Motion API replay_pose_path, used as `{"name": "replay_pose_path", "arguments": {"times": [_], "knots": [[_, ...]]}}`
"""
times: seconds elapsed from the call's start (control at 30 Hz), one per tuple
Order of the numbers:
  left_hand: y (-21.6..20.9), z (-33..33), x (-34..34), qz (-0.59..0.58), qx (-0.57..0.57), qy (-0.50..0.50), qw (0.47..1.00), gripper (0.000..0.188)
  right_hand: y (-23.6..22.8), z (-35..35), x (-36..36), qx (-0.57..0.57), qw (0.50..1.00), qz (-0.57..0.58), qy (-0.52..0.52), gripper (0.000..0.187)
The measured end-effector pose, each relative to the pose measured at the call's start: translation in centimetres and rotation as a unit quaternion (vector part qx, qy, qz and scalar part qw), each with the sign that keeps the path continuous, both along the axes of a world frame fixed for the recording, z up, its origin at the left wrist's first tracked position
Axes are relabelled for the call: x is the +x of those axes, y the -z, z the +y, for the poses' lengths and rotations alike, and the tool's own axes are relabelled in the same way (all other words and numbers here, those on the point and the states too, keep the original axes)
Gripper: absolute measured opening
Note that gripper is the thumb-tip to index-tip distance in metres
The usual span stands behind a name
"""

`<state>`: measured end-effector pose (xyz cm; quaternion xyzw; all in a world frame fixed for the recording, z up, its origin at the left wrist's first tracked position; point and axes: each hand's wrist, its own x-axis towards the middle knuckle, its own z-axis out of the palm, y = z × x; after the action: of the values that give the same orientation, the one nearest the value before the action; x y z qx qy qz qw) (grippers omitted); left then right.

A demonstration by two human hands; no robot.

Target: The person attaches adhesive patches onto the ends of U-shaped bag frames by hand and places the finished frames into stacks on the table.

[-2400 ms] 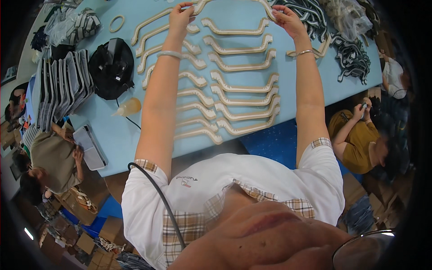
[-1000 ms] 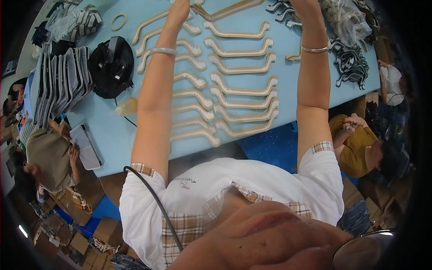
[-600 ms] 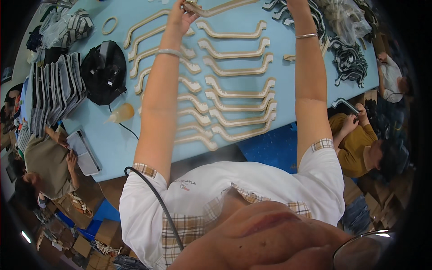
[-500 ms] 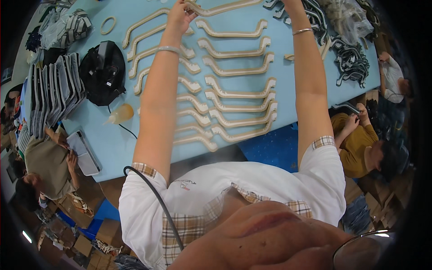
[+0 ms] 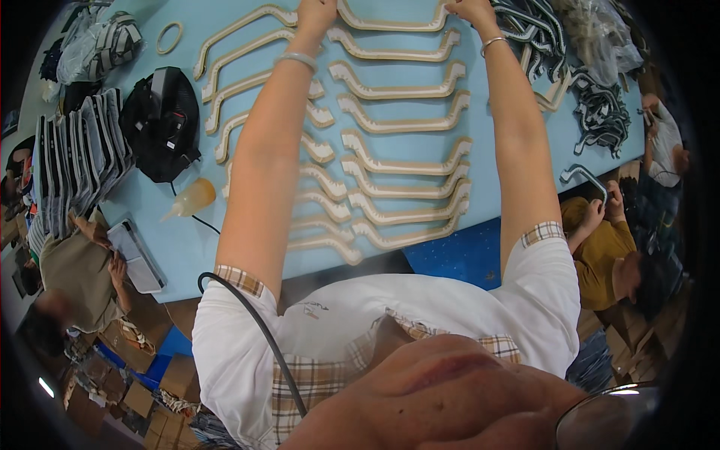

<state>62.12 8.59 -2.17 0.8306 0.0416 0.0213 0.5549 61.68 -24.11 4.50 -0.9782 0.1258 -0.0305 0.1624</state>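
Observation:
At the far edge of the picture, a bent cream-and-tan strip (image 5: pixel 394 25) lies between my two hands, its ends turned up. My left hand (image 5: pixel 318 15) is closed at its left end, with part of the fingers cut off by the picture's edge. Pinched at its right end are the fingers of my right hand (image 5: pixel 472 12). Nearer to me, similar bent strips (image 5: pixel 397 94) lie in a column on the blue table. A second column of such strips (image 5: pixel 251 54) runs to the left, partly hidden under my left forearm.
Dark bent strips (image 5: pixel 600 112) are heaped at the right, beside clear plastic bags (image 5: pixel 600 37). At left are a black mesh-covered device (image 5: pixel 161 124), a squeeze bottle (image 5: pixel 193 196), a tape ring (image 5: pixel 169 37) and stacked grey-black pieces (image 5: pixel 79 165). People sit at both sides; one holds a dark strip (image 5: pixel 586 177).
My right hand has come left from near the dark heap to the strip's right end. My left hand has shifted slightly right. The strip now sits more level and lower in the picture.

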Motion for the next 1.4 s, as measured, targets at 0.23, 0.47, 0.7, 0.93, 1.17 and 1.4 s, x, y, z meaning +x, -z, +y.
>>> {"name": "replay_pose_path", "arguments": {"times": [0.23,0.47,0.7,0.93,1.17,1.4], "knots": [[-0.9,-0.3,-1.7,-0.129,0.195,0.051,0.971,0.039,1.1,1.4,3.4,-0.134,0.978,-0.086,-0.137,0.018],[-3.5,-0.6,-3.5,-0.109,0.270,0.136,0.947,0.036,10.1,3.4,12.6,-0.165,0.929,-0.140,-0.299,0.022],[-4.7,1.1,-5.5,-0.157,0.222,0.089,0.958,0.039,10.7,5.2,14.6,-0.149,0.946,-0.136,-0.252,0.020],[-10.0,2.8,-6.8,0.046,0.140,0.183,0.972,0.052,-0.4,6.4,10.2,-0.136,0.953,-0.147,-0.227,0.018],[-14.3,3.4,-8.1,-0.024,-0.166,0.039,0.985,0.035,-17.6,10.0,-1.0,0.044,0.945,-0.211,-0.245,0.012],[-22.1,3.8,-11.3,-0.139,-0.438,-0.007,0.888,0.057,-20.1,10.0,-9.9,0.142,0.943,-0.120,-0.275,0.028]]}}
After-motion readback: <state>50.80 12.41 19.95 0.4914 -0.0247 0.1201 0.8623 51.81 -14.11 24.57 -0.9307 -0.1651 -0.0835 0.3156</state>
